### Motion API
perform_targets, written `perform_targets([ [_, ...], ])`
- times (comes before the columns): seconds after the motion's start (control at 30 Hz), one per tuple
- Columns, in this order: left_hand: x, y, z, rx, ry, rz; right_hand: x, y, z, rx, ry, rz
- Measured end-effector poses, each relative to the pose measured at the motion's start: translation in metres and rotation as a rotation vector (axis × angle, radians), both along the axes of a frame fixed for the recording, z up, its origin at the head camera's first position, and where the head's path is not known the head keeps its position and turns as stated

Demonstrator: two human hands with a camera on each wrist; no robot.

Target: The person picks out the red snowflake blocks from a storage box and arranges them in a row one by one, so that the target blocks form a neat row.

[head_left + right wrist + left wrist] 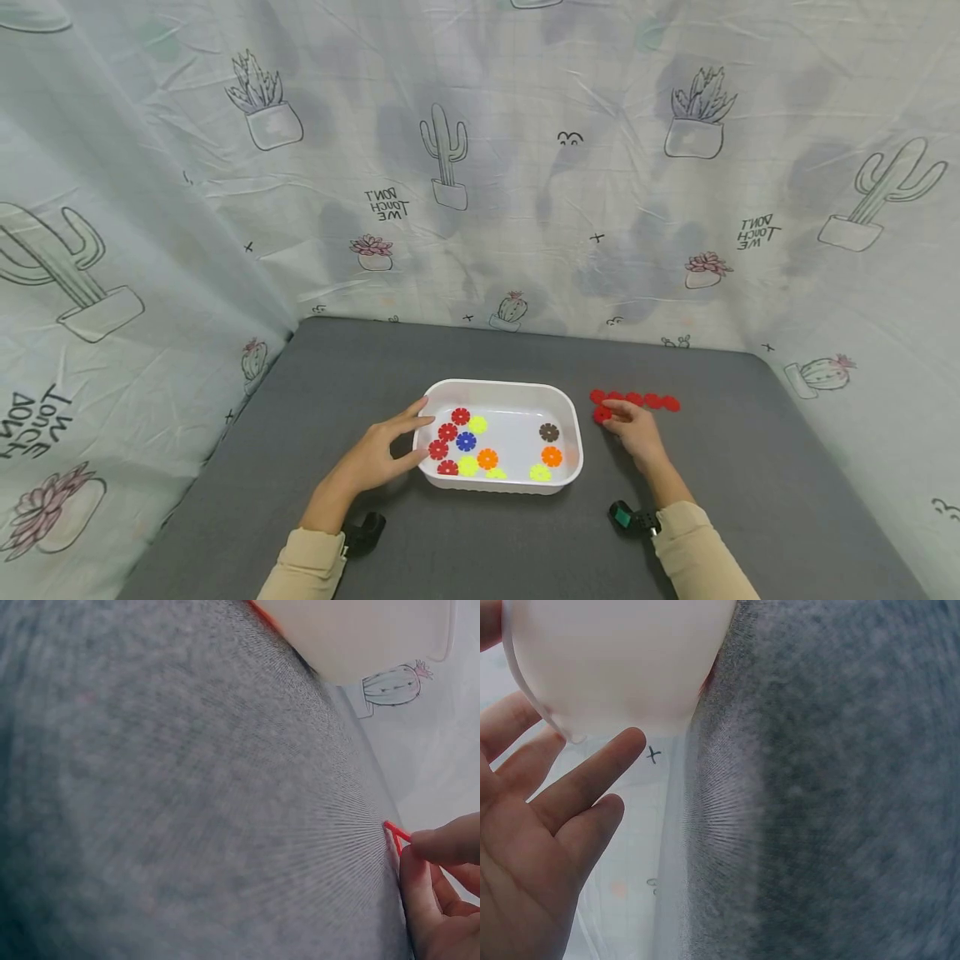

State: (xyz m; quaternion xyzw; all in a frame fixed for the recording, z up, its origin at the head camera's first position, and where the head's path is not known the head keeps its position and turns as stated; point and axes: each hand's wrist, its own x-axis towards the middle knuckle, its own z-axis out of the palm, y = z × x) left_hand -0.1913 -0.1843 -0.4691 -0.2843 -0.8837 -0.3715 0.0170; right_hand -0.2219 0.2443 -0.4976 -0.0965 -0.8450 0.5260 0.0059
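A white plastic tray sits on the grey table, with several notched plastic discs lying in it, red, yellow, blue, orange and brown. At its left end my left hand holds the rim, thumb and fingertips reaching over it; in the left wrist view two fingers extend along the tray's outside. To the right of the tray, my right hand pinches a red notched disc between thumb and finger. That disc is tilted in the right wrist view. Just beyond it lies a row of several red discs.
The grey tabletop extends around the tray on all sides. A pale curtain printed with potted cacti hangs behind the table and along both sides. Each wrist carries a black camera mount.
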Motion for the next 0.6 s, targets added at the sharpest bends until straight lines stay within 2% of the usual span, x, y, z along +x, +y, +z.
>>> perform_targets([
  [0.23, -0.0008, 0.0008, -0.0006, 0.002, 0.001, 0.009, -0.0017, 0.0003, -0.0026, 0.156, 0.062, 0.027],
  [0.37, -0.0013, 0.0010, -0.0004, -0.004, -0.011, 0.008, -0.0022, -0.0003, -0.0025, 0.183, 0.074, 0.028],
  [0.6, -0.0009, 0.0009, -0.0004, -0.012, -0.036, 0.021, -0.0033, -0.0006, -0.0010, 0.171, 0.068, 0.012],
])
